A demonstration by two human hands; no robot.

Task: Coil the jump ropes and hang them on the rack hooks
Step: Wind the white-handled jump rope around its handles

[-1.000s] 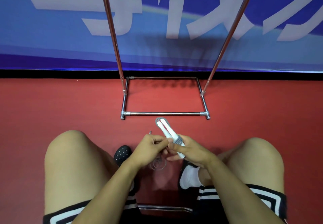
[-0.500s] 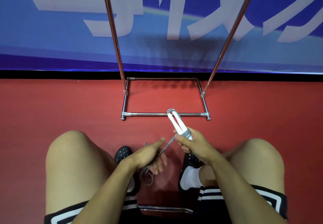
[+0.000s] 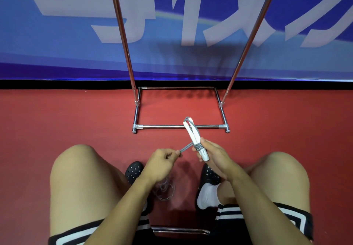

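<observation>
Blue banner (image 3: 57, 53) behind red floor (image 3: 57, 120); black clogs (image 3: 133, 170).

Jump rope handles (image 3: 194, 139): two white, slim, laid side by side as one bundle, tilted with the far ends pointing up-left toward the rack base; the near ends sit inside the right hand's grip.
Cord (image 3: 186, 147): grey, wound in a few turns around the handles at mid-length; a loop arches over the far handle tips; one doubled strand runs taut down-left into the left hand's pinch.
Loose coils (image 3: 166, 189): slack, pale loops hanging below the left hand, blurred.
Rack (image 3: 179, 126): chrome tube frame, rectangular floor base, two uprights rising from it; dark rope ends hang at the top.
</observation>
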